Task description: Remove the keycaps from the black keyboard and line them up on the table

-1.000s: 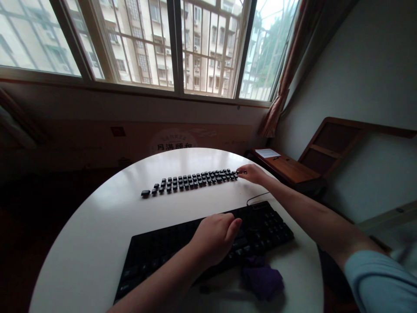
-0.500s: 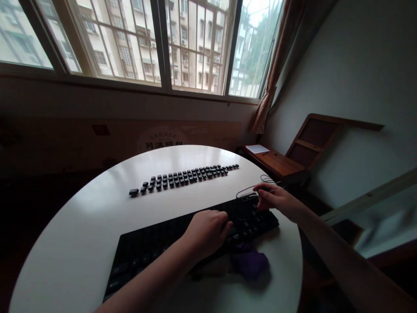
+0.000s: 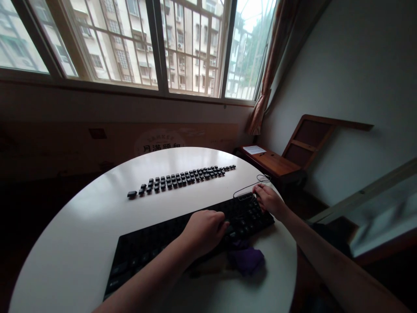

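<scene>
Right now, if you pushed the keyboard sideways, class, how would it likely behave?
The keyboard would probably move as one stiff piece, since its long body shows no sag. It seems unlikely to roll or tip, lying broad and flat on the table. The thin, curving cable at its far edge would probably flex.

Barred window [image 3: 156,43], gathered curtain [image 3: 257,114] beside it, wooden chair [image 3: 280,161] with white paper [image 3: 254,150] on its seat, grey wall [image 3: 358,78]
</scene>
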### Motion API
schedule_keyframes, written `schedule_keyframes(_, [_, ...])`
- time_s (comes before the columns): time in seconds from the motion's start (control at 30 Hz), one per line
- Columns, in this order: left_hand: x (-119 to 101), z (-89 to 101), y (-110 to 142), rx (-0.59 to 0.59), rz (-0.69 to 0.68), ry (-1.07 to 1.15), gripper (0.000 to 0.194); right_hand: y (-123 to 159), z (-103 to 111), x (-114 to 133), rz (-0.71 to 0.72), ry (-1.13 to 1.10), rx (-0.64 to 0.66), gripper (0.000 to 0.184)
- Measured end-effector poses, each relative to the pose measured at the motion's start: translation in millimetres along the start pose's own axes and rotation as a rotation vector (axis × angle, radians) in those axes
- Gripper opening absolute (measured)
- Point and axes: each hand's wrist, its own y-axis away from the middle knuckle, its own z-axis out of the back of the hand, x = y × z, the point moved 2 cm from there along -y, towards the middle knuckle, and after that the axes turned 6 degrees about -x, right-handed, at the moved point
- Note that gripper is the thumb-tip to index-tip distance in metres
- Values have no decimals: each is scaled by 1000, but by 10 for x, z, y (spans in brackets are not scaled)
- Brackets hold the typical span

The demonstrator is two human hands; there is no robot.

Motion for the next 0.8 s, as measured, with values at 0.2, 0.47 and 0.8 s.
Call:
schedule_keyframes(0.2, [16,-3,-1,15,6,24,27,-38,16,-9,-66,14,66,29])
schedule_keyframes(0.47, [23,-5,-7,9,12,43,26,303,-63,44,554,471,-69,25])
schedule_keyframes(0.8, [35,-51,-4,7,20,52,27,235,57,-154,268,-145,-329,28])
